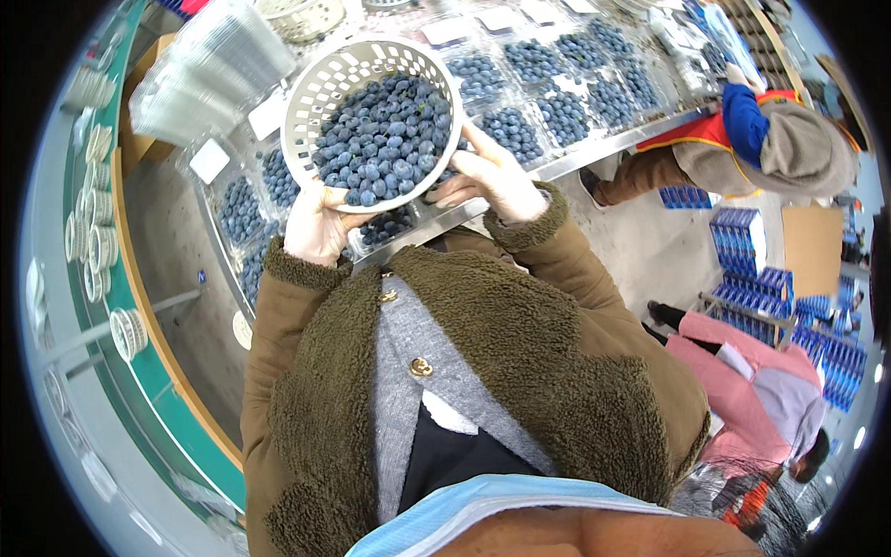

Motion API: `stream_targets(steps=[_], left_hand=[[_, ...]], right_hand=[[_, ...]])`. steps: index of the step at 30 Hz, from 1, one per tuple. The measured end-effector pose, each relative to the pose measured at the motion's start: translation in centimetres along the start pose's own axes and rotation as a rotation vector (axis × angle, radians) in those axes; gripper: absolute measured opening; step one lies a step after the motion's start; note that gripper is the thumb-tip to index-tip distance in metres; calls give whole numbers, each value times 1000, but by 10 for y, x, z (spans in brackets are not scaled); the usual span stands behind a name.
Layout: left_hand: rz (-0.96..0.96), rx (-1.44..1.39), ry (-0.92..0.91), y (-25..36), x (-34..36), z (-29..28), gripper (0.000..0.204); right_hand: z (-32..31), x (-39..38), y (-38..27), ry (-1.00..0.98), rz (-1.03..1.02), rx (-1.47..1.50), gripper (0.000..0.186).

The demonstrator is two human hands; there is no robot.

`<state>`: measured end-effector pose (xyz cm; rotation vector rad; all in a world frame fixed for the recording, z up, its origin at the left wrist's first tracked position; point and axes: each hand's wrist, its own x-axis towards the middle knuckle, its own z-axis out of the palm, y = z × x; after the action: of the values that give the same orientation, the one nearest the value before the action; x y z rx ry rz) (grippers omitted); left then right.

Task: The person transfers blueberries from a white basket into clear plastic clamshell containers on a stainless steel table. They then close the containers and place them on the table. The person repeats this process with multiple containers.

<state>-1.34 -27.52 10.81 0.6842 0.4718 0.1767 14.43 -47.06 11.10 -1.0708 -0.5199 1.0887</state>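
A round, pale plastic basket [299,110] with slotted walls is tilted toward me over the near edge of the metal table. Loose blueberries [385,139] fill its lower part. My left hand [318,223] grips the near-left rim, thumb at the berries. On the right side, my right hand [494,178] is closed around the basket's outside; some of its fingers are partly hidden. Clear punnets of blueberries [510,135] stand in rows to the right. More filled punnets [241,212] are at the left, and one [387,226] shows partly below the basket.
Tall stacks of clear plastic punnets [209,79] rise at the table's left, near a white card [210,161]. Farther left, pale baskets [100,246] line a green surface [172,395]. A co-worker [742,139] stands right of the table; another person [742,381] bends near blue boxes [738,241].
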Motion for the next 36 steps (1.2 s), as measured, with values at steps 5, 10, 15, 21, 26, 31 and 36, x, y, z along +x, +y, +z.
stream_targets(steps=[5, 10, 15, 21, 26, 31, 36], left_hand=[[98, -219, -40, 10, -18, -12, 59], [112, -160, 71, 17, -40, -15, 60], [207, -149, 123, 23, -67, -27, 60], [427, -302, 320, 53, -121, -72, 19], [619, -500, 324, 82, -190, -164, 57], [885, -580, 569, 115, -278, -289, 63], [1071, -479, 1076, 125, -380, -461, 50]], right_hand=[[-1, -1, -1, -20, -90, 28, 68], [4, 7, 5, -37, -52, 20, 64], [9, 18, 9, -28, -49, -62, 59], [27, 25, 20, 13, -63, -126, 56], [49, 29, 39, -16, -172, -163, 58], [101, 38, 53, 118, -190, -227, 57], [187, 46, 71, 196, -137, -398, 56]])
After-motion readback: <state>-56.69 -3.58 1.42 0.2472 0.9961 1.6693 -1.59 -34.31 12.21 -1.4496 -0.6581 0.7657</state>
